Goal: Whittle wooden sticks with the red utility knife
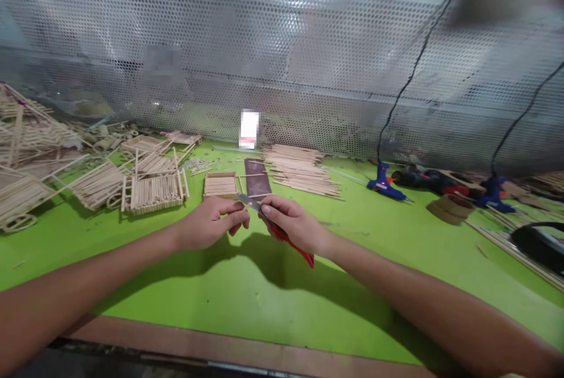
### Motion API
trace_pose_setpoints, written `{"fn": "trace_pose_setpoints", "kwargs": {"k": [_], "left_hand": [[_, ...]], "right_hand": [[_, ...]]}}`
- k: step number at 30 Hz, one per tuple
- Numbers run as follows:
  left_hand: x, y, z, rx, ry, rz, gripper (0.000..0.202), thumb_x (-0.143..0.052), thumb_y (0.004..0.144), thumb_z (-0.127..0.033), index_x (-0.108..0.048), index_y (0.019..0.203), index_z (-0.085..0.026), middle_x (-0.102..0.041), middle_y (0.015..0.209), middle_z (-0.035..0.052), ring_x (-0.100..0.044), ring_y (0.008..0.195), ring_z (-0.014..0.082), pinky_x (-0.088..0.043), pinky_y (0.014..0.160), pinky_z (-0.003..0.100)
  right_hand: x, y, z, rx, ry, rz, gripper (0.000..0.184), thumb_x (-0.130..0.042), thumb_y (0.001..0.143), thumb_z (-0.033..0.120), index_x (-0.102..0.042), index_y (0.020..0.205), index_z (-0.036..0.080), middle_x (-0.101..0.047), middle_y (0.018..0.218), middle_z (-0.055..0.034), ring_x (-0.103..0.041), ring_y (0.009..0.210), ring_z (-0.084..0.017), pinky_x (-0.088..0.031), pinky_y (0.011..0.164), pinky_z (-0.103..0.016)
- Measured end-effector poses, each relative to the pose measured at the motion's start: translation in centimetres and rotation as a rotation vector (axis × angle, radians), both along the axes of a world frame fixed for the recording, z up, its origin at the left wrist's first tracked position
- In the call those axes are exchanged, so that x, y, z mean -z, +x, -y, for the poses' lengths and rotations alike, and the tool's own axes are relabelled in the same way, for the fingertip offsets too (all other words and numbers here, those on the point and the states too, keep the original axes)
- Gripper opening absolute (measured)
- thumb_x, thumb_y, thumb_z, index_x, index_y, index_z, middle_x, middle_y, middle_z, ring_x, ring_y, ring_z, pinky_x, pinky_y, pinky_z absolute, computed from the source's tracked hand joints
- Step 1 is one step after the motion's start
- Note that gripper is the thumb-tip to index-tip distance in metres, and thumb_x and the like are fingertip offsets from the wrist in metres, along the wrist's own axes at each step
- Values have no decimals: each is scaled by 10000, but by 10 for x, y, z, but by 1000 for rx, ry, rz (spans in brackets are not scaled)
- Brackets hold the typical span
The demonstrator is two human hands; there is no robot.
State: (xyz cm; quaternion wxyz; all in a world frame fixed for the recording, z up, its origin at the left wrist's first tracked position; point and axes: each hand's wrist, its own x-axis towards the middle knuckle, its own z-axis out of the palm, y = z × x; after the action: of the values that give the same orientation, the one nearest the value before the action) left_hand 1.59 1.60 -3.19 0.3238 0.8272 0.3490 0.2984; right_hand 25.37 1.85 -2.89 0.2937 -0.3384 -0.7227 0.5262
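My right hand (294, 224) grips a red-handled utility knife (298, 247), its grey blade pointing left toward my other hand. My left hand (212, 222) pinches a short thin wooden stick (247, 206) at its fingertips, with the blade tip touching or right beside it. Both hands hover over the green table (247, 290), near its middle. Just behind them lie a small panel of glued sticks (220, 184) and a dark brown rectangular strip (257, 181).
A pile of loose sticks (299, 169) lies behind the hands. Stick-built models and frames (150, 187) crowd the left side. Two blue glue guns (388, 185) with black cords, a tape roll (449, 207) and dark tools sit at right. A perforated metal screen (282, 66) backs the table.
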Motion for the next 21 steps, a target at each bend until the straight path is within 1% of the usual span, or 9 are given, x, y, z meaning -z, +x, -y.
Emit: {"fn": "trace_pose_setpoints", "kwargs": {"k": [3,7,8,10,12,14,17,19,21], "left_hand": [[2,0,2,-33,-92,34,500,-489,1044,-542,-721,811,-165,-641,629,-3,-542,530,118,-399,543,239],[5,3,8,-89,-129,69,503,-526,1027,-571,-770,869,-162,-660,612,10,-491,462,99,-344,461,218],[5,3,10,-98,-121,71,493,-544,1020,-577,-786,902,-163,-672,616,13,-477,448,95,-325,438,213],[5,4,11,-109,-82,73,475,-577,1007,-580,-807,968,-166,-704,647,27,-474,438,93,-302,409,209],[5,3,11,-121,-12,73,455,-588,1009,-564,-816,1002,-170,-742,702,50,-522,465,105,-324,412,212],[4,2,10,-134,78,57,436,-585,1018,-541,-825,990,-178,-771,754,68,-587,517,125,-369,437,220],[4,1,8,-153,183,22,408,-592,1022,-519,-834,974,-194,-794,791,73,-656,582,150,-419,465,231],[6,1,7,-158,235,6,370,-608,1019,-501,-836,986,-212,-805,809,61,-680,599,154,-443,480,237],[9,1,6,-151,291,-4,319,-629,1017,-477,-836,999,-234,-812,815,39,-694,600,152,-464,499,245]], "right_hand": [[5,-5,0,80,-97,-58,439,-611,931,657,-572,950,220,-506,642,68,-474,520,-107,-402,500,-240],[6,4,-17,306,-113,-11,384,-549,957,619,-537,965,236,-546,655,59,-512,528,-129,-417,514,-251],[6,8,-24,351,-63,64,347,-495,992,579,-532,951,236,-548,648,56,-509,525,-133,-414,525,-256],[5,19,-37,383,117,361,285,-460,1025,465,-563,914,224,-568,641,34,-531,553,-150,-403,552,-267],[5,27,-45,366,347,666,252,-448,1044,377,-628,988,210,-674,768,-22,-591,647,-176,-397,590,-282],[8,32,-49,351,513,868,245,-451,1047,320,-662,1080,200,-729,883,-66,-623,710,-202,-399,616,-299],[12,32,-49,327,624,945,229,-494,1031,284,-678,1128,187,-742,1045,-118,-659,876,-255,-451,719,-343],[12,30,-46,309,734,899,224,-514,1028,281,-675,1146,180,-719,1154,-138,-642,1046,-292,-476,851,-397],[9,27,-39,282,833,794,210,-516,1030,279,-672,1128,179,-713,1154,-133,-630,1081,-291,-483,907,-432]]}}
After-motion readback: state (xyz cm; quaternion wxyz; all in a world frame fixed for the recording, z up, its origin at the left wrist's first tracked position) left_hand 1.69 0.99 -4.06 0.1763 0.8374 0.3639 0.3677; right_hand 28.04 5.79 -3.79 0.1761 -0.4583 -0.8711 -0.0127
